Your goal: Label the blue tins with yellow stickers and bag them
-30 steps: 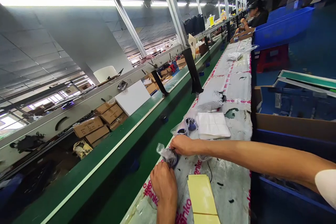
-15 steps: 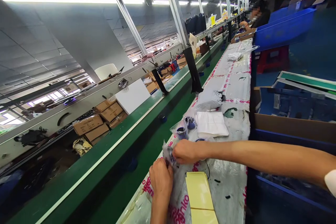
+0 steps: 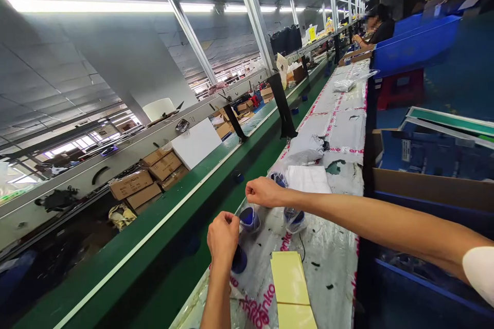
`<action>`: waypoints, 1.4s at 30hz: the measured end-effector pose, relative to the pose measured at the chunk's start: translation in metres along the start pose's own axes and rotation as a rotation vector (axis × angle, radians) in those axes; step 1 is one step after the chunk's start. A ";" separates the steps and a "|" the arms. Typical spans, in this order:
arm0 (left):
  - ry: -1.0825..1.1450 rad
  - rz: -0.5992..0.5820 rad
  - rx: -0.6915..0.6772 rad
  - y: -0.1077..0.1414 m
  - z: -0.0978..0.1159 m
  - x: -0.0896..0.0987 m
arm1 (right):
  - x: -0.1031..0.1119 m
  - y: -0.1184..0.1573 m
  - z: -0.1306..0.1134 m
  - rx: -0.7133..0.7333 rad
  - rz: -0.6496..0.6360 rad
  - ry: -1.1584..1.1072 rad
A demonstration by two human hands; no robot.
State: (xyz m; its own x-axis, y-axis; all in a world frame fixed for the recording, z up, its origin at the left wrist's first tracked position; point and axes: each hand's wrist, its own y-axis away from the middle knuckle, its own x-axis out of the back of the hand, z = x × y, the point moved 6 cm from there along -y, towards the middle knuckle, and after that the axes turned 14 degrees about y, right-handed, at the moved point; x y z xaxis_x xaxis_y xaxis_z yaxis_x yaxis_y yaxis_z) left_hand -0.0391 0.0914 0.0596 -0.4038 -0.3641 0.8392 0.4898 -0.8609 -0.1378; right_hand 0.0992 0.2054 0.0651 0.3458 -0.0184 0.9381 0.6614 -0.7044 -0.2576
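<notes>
Blue piece [image 3: 247, 217] — yellow cards [image 3: 290, 278] — green conveyor [image 3: 216, 211]

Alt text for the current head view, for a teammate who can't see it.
A person's left hand and right hand, both curled, are close to a bagged blue item on a pale bench; any grip is unclear. Yellow sheets lie nearby, and a green conveyor belt runs alongside.
</notes>
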 end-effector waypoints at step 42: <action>0.386 -0.101 -0.241 0.005 0.060 -0.082 | -0.021 0.102 0.121 -0.063 -0.023 0.525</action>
State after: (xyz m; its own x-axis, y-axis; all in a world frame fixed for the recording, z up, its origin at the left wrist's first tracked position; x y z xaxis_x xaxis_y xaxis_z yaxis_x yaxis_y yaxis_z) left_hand 0.0426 0.1377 0.0217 -0.7205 -0.3403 0.6042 0.2579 -0.9403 -0.2221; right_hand 0.2396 0.2199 -0.0086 -0.0589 -0.3435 0.9373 0.6180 -0.7499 -0.2360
